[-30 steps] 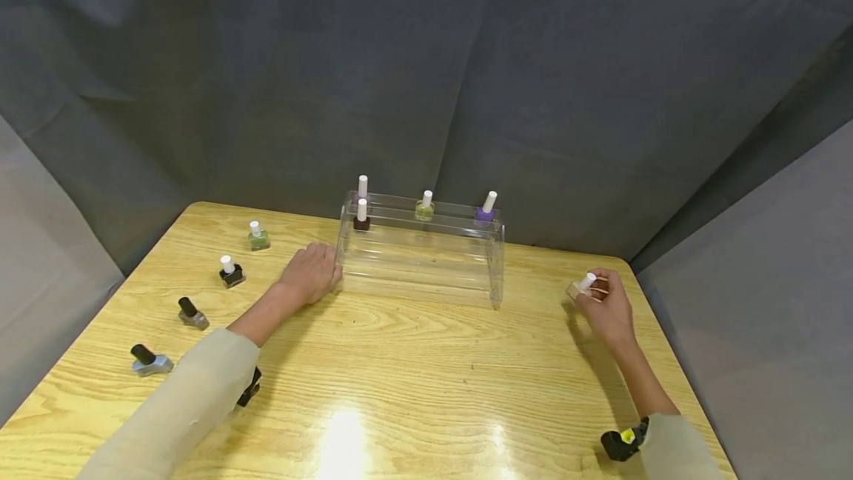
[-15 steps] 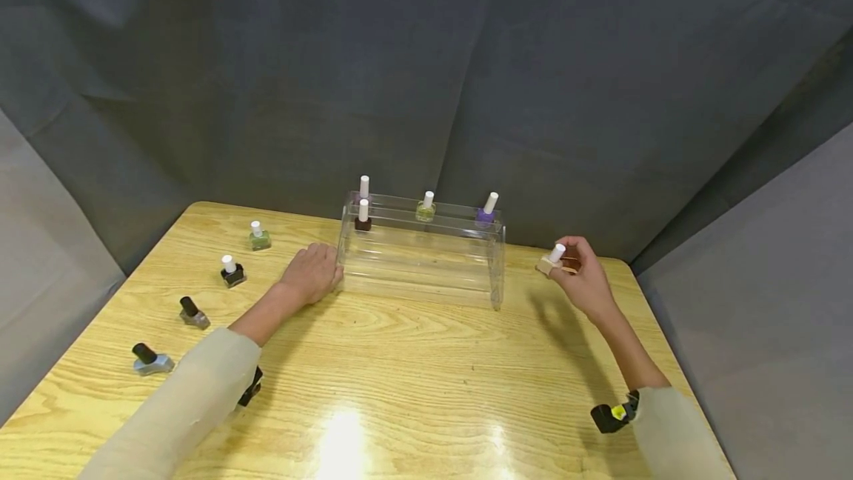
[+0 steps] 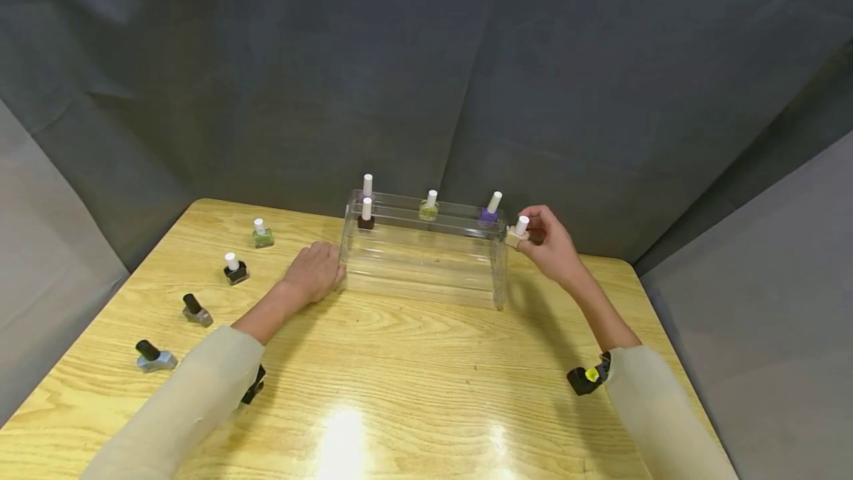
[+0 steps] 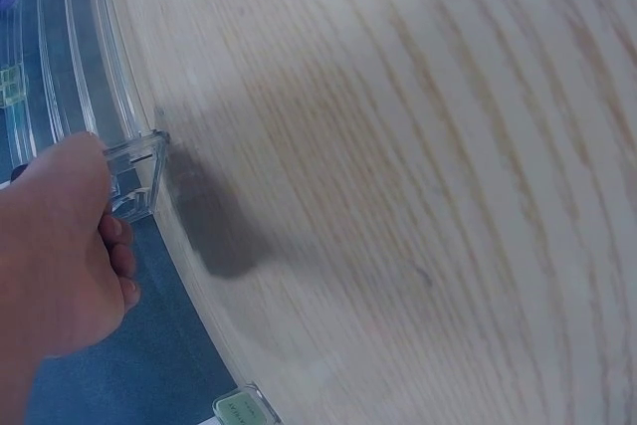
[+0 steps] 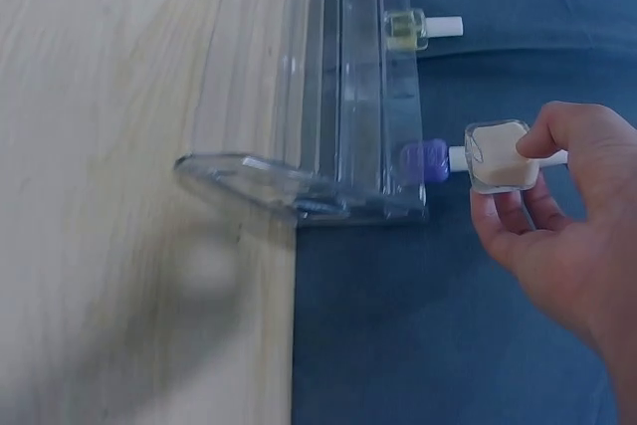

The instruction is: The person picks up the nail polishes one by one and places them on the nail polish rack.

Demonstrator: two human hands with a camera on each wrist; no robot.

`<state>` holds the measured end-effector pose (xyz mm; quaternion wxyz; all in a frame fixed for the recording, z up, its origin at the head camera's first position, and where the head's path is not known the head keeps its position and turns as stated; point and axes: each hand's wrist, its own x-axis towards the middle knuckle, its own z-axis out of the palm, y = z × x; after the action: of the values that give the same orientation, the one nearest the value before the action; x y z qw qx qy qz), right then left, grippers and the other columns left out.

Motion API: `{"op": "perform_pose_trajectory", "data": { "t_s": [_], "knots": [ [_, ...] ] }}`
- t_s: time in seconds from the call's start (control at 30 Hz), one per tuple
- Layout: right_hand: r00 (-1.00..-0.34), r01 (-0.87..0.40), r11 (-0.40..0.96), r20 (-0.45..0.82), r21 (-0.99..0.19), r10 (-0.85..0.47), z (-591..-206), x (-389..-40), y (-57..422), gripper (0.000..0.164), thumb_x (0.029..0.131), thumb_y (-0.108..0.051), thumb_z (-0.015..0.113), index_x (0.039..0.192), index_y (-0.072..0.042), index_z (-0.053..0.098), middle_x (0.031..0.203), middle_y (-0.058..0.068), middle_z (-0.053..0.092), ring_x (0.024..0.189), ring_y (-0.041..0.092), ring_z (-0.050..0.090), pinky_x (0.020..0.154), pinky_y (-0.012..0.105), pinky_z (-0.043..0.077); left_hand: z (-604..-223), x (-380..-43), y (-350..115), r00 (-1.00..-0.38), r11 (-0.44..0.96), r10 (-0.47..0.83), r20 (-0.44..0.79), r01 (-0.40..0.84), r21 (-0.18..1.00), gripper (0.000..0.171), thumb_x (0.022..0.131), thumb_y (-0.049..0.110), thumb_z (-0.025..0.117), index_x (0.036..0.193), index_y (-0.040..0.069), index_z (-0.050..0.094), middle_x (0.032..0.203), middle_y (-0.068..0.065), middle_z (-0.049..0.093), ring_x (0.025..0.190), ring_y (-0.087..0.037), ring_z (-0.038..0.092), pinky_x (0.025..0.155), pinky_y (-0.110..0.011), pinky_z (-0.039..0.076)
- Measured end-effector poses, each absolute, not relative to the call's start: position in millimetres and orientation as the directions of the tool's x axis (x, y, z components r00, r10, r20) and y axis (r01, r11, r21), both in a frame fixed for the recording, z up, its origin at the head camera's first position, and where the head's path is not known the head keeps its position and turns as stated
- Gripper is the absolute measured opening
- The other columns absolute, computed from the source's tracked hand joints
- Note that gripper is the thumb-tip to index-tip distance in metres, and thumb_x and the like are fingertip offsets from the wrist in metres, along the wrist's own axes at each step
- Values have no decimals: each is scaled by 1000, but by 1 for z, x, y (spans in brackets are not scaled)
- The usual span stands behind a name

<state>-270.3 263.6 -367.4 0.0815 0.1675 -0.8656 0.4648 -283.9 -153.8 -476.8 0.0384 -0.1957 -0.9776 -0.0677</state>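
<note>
A clear acrylic display rack [image 3: 420, 291] stands on the wooden table. My left hand [image 3: 313, 271] grips its left end panel, fingers curled at the edge in the left wrist view. Beside the rack's top right corner, my right hand [image 3: 552, 249] pinches a beige nail polish bottle [image 5: 501, 158] with a white cap, raised above the table. On the rack's upper tiers stand a purple bottle [image 3: 489, 215] at the right, a yellow one [image 3: 429, 210] mid-row, and at the left a dark bottle [image 3: 366, 222] in front of another purple one [image 3: 364, 198].
Along the table's left side stand a green bottle [image 3: 263, 238], a black bottle [image 3: 236, 272], a grey-brown bottle [image 3: 198, 315] and a light blue bottle [image 3: 157, 361]. A dark curtain [image 3: 426, 58] hangs right behind the table's back edge.
My right hand has carried the beige nail polish bottle up and left, from over the table's right side to the rack's top right corner. The left hand keeps its place at the rack.
</note>
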Motion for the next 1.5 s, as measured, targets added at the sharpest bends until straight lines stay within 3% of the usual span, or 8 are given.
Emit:
{"op": "perform_pose_trajectory", "data": {
  "t_s": [0.3, 0.57, 0.77, 1.0, 1.5],
  "knots": [
    [-923, -368, 467, 257, -804, -287, -349, -274, 226, 40, 78, 14, 53, 116, 8, 41, 100, 30, 53, 84, 35, 52, 65, 24, 43, -477, -284, -153, -921, 915, 378, 97, 387, 114, 27, 94, 27, 39, 99, 0, 44, 93, -14, 48, 88, -30, 43, 76, -44, 37],
    [-920, -359, 460, 226, -812, -319, -363, -298, 206, 39, 81, 12, 52, 118, 2, 44, 105, 24, 53, 97, 35, 54, 75, 37, 45, -482, -288, -157, -915, 909, 387, 117, 399, 119, 27, 94, 26, 36, 96, 1, 44, 91, -14, 47, 88, -30, 44, 77, -44, 37],
    [-918, -340, 461, 184, -820, -351, -355, -298, 184, 38, 81, 14, 49, 118, 4, 43, 110, 29, 50, 100, 41, 51, 79, 45, 42, -479, -286, -156, -923, 916, 374, 94, 383, 114, 27, 95, 27, 38, 99, 1, 44, 92, -14, 48, 90, -30, 44, 78, -44, 37],
    [-909, -364, 467, 198, -806, -367, -386, -323, 176, 39, 82, 13, 49, 118, 1, 42, 106, 18, 52, 95, 30, 52, 75, 37, 44, -477, -285, -154, -924, 917, 374, 80, 381, 114, 28, 95, 26, 36, 99, 0, 44, 93, -14, 47, 90, -30, 43, 78, -43, 37],
    [-902, -380, 421, 229, -824, -366, -398, -331, 152, 36, 82, 16, 47, 117, 5, 43, 106, 22, 51, 98, 36, 52, 78, 38, 45, -479, -284, -154, -925, 920, 371, 88, 379, 105, 29, 95, 26, 35, 101, 0, 44, 94, -14, 48, 90, -31, 42, 78, -45, 37]
  ]
}}
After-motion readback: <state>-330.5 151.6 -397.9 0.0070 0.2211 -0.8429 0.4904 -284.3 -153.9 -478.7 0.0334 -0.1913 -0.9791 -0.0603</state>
